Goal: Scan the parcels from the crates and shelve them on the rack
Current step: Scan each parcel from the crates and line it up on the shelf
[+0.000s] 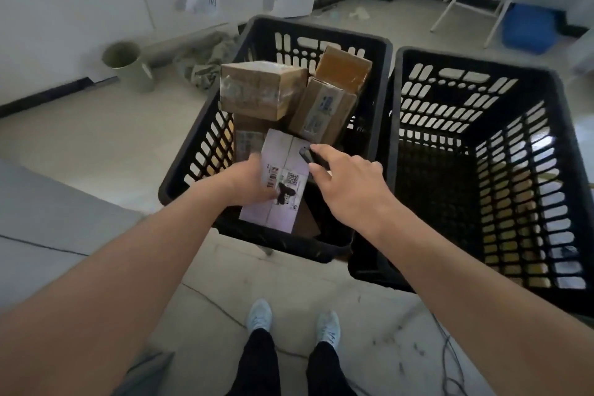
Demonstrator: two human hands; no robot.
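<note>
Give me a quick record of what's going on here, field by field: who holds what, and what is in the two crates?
left hand: grips the white parcel by its left edge, label facing up
right hand: holds a dark handheld scanner over the parcel's far right corner
left crate: black, holds several brown cardboard boxes
right crate: black, no parcels visible inside
floor: green bucket and crumpled cloth by the wall
rack: not in view
</note>
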